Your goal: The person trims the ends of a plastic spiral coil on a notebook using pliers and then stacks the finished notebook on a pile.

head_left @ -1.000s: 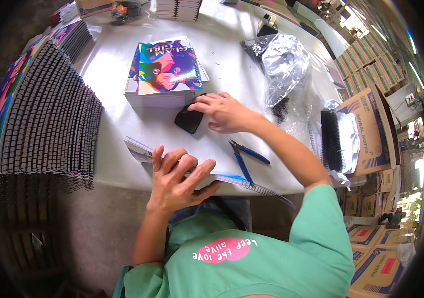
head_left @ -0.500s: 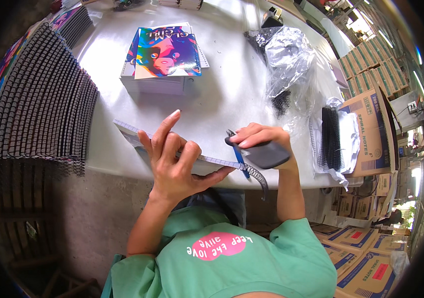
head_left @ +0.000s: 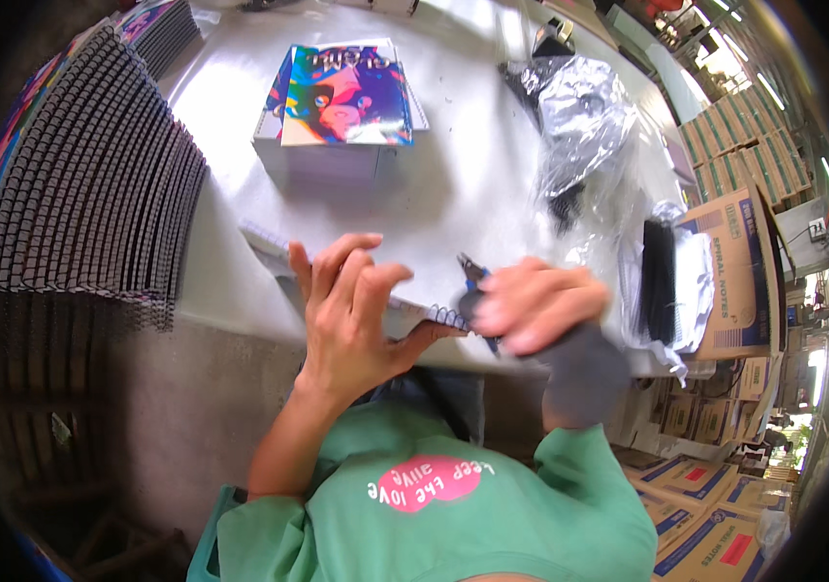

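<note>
My left hand [head_left: 346, 315] steadies a notebook [head_left: 269, 242] on edge at the table's front, thumb along its spine, other fingers raised and bent. A thin dark spiral coil [head_left: 446, 316] runs through the holes near the spine's right end. My right hand [head_left: 545, 303], smeared by motion, grips blue-and-black pliers [head_left: 472, 269] with the tips pointing away from me, just right of that end. A dark grey rounded piece [head_left: 586, 376] sits blurred below the right hand, over the wrist; what it is I cannot make out.
Tall stacks of spiral notebooks [head_left: 94, 175] line the left. A pile of colourful covers and pages [head_left: 346, 102] lies at the back. Crumpled clear plastic [head_left: 579, 116], black coils [head_left: 660, 281] and an open carton [head_left: 739, 272] are on the right. More cartons [head_left: 705, 524] stand lower right.
My right hand has shifted right with the pliers, and the grey piece has swung down over the wrist. The coil's curled tail no longer shows past the spine's end. The view has shifted slightly.
</note>
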`<state>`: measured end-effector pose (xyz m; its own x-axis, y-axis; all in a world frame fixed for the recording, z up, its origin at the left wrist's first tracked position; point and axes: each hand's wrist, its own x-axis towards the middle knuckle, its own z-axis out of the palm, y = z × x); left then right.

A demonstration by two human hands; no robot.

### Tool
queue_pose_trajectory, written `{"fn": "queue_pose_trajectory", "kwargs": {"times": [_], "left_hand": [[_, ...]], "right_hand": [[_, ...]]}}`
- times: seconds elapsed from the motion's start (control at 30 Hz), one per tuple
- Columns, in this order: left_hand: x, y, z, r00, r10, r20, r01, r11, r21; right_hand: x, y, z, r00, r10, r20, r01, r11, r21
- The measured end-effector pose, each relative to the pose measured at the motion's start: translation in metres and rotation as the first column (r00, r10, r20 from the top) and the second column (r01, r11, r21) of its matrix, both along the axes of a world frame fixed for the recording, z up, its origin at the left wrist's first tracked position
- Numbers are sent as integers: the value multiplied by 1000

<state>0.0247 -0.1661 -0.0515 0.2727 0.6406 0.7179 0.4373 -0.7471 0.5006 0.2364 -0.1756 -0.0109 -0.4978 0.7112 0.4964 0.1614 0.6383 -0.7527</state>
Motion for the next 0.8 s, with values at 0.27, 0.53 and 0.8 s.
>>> {"fn": "queue_pose_trajectory", "kwargs": {"times": [0.27, 0.53, 0.8], "left_hand": [[-2, 1, 9, 987, 159, -23, -159, 987, 10], [-35, 26, 13, 978, 209, -1, -209, 976, 53], [-44, 35, 1, 973, 93, 209, -113, 990, 84]], "right_hand": [[-13, 16, -5, 959, -91, 269, 117, 990, -84], [-31, 37, -4, 997, -39, -67, 29, 991, -133], [-55, 37, 12, 946, 267, -184, -264, 964, 43]]}}
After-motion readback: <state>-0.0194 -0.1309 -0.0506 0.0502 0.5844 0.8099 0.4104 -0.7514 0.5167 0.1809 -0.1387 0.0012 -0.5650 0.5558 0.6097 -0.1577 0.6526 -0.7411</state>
